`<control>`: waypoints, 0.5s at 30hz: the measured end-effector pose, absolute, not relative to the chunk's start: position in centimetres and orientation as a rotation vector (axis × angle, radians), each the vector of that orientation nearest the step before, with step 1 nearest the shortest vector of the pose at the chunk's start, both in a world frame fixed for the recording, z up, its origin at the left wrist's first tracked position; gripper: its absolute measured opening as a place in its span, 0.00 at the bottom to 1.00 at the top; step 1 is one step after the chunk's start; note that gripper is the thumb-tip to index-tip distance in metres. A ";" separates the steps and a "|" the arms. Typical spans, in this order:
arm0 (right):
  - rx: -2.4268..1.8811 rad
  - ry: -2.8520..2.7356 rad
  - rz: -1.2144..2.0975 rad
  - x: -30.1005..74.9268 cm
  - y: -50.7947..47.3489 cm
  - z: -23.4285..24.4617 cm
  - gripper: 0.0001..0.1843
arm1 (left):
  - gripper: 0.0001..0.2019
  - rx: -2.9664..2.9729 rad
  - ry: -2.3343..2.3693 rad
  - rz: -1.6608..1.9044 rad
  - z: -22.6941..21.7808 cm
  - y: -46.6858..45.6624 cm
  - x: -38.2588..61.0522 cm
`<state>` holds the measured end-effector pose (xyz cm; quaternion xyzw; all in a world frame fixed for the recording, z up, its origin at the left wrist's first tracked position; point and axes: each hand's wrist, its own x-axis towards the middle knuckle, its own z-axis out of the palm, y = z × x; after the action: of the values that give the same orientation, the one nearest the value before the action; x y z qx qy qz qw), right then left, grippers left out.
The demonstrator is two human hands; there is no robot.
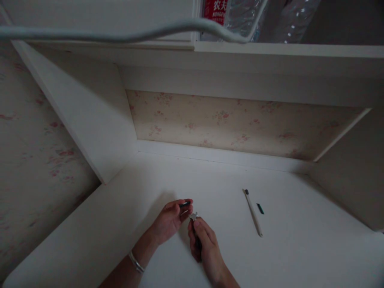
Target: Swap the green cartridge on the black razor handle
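Note:
Over the white desk, near the bottom centre, my left hand pinches a small dark, narrow piece between thumb and fingers. Just below and to the right, my right hand is wrapped round a dark-handled tool with a short silvery head pointing up. That silvery head sits close to my left fingertips; whether it touches them I cannot tell. To the right on the desk lie a pale toothbrush with a dark head and a small dark green strip.
The white desk is bounded by a left side panel, a right panel and a floral back wall. Above hangs a shelf holding clear plastic bottles. A pale cable crosses in front of it.

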<state>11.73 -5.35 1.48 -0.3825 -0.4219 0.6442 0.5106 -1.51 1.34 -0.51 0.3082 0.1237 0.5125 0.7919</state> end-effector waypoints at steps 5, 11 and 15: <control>-0.881 -0.994 1.615 11.6 -5.4 1.5 0.21 | 0.07 0.713 0.270 1.048 -0.4 1.1 -1.3; -0.945 -0.968 1.612 11.6 -5.3 1.8 0.22 | 0.06 0.724 0.271 1.001 -0.1 0.8 -1.3; -0.946 -0.965 1.584 11.6 -5.2 1.6 0.22 | 0.10 0.704 0.264 0.991 -0.1 0.9 -1.2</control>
<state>11.58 -5.22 1.61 -0.3922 -0.4001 0.6564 0.5052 -1.16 0.86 -0.07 0.3298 0.1238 0.4640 0.8128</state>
